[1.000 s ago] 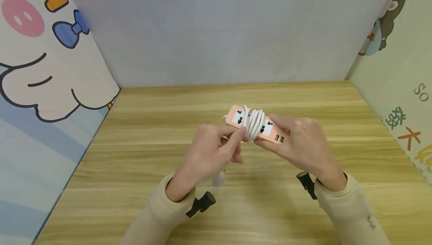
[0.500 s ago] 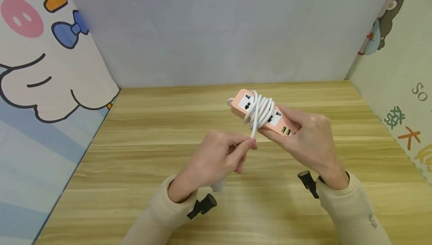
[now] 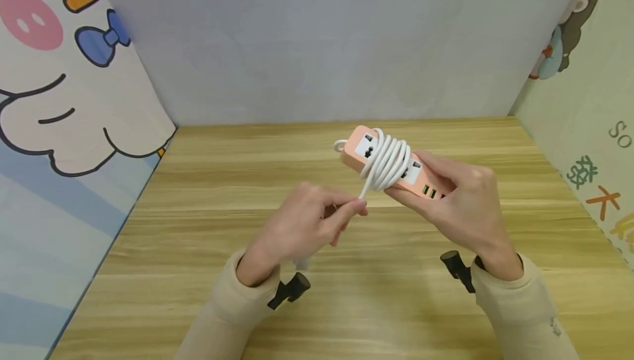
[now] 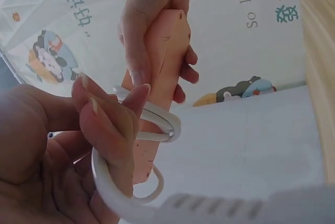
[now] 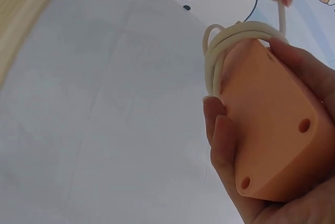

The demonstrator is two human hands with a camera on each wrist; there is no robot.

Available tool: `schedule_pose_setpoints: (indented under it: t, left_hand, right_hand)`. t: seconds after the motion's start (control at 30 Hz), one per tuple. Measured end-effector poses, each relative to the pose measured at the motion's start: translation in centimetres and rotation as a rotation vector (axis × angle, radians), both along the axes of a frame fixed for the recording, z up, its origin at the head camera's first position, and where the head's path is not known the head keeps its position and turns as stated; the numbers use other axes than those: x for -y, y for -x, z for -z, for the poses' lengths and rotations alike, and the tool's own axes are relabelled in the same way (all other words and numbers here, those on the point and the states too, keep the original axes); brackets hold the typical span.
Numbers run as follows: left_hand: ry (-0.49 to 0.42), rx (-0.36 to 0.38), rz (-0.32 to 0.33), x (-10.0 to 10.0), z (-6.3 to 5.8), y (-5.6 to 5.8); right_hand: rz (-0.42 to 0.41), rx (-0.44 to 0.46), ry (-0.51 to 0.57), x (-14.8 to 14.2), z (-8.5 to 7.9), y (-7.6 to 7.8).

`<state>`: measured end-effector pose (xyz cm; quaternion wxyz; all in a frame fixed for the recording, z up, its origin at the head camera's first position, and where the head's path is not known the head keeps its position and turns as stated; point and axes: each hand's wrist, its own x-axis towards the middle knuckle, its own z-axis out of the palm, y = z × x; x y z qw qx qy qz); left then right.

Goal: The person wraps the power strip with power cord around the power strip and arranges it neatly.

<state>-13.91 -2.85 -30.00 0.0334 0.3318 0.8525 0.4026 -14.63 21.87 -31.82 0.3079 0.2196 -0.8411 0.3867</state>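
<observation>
A pink power strip (image 3: pixel 353 157) with white socket faces is held above the table, tilted, its upper end pointing away to the left. Several turns of its white cord (image 3: pixel 389 163) are wound round the middle. My right hand (image 3: pixel 463 200) grips the strip's near end by its sides, beside the two green USB ports (image 3: pixel 428 191). Left of the strip, my left hand (image 3: pixel 302 222) pinches the cord's free length between thumb and fingers, pulled straight from the coil. In the left wrist view, the cord's ribbed end sleeve (image 4: pixel 217 206) hangs below that hand; the plug is mostly hidden.
A wood-grain table (image 3: pixel 198 184) lies under both hands. Behind it stands a pale grey wall (image 3: pixel 322 46), with cartoon-printed panels at the left (image 3: pixel 79 101) and right (image 3: pixel 589 129). Each wrist carries a small black camera mount.
The strip has risen and moved away to the right in my right hand. My left hand first drew the cord down and right, then back left. The coil shows more turns.
</observation>
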Motion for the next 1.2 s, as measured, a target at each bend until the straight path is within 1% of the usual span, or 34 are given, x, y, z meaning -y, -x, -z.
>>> schedule_pose_setpoints:
  t: [0.1, 0.23, 0.3, 0.53, 0.57, 0.7, 0.77, 0.83, 0.93, 1.0, 1.1, 1.2]
  left_hand:
    - [-0.028, 0.053, 0.028, -0.2, 0.1, 0.2]
    - [-0.069, 0.122, 0.100, -0.3, 0.3, 0.6]
    - [-0.085, 0.138, 0.134, -0.3, 0.4, 0.8]
    - [-0.153, 0.250, 0.241, -0.4, 0.8, 1.3]
    - [-0.155, 0.258, 0.256, -0.4, 0.8, 1.3]
    - [-0.141, 0.246, 0.319, -0.4, 0.9, 1.6]
    - [-0.123, 0.237, 0.348, -0.4, 1.0, 1.7]
    - [-0.103, 0.246, 0.371, -0.4, 1.2, 1.7]
    - [-0.080, 0.269, 0.390, -0.4, 1.5, 1.8]
    - [-0.063, 0.274, 0.389, -0.4, 1.7, 2.0]
    - [-0.035, 0.273, 0.366, -0.4, 1.9, 2.4]
    - [-0.009, 0.263, 0.338, 0.1, 2.0, 2.8]
  right_hand:
    - [0.003, 0.017, 0.028, -0.2, -0.2, 0.0]
    - [0.021, 0.027, 0.076, -0.4, -0.4, 0.1]
    - [0.032, 0.032, 0.096, -0.4, -0.5, 0.1]
    - [0.027, 0.053, 0.134, -0.3, -0.5, 0.1]
    - [0.026, 0.055, 0.140, -0.3, -0.5, 0.1]
    - [0.018, 0.088, 0.188, -0.3, -0.5, -0.1]
    - [0.013, 0.112, 0.212, -0.4, -0.5, -0.1]
    - [0.002, 0.135, 0.234, -0.4, -0.5, -0.2]
    - [-0.012, 0.160, 0.250, -0.5, -0.6, -0.2]
    - [-0.022, 0.182, 0.263, -0.5, -0.7, -0.3]
    - [-0.025, 0.222, 0.273, -0.7, -0.8, -0.4]
    - [-0.032, 0.264, 0.279, -0.8, -1.0, -0.5]
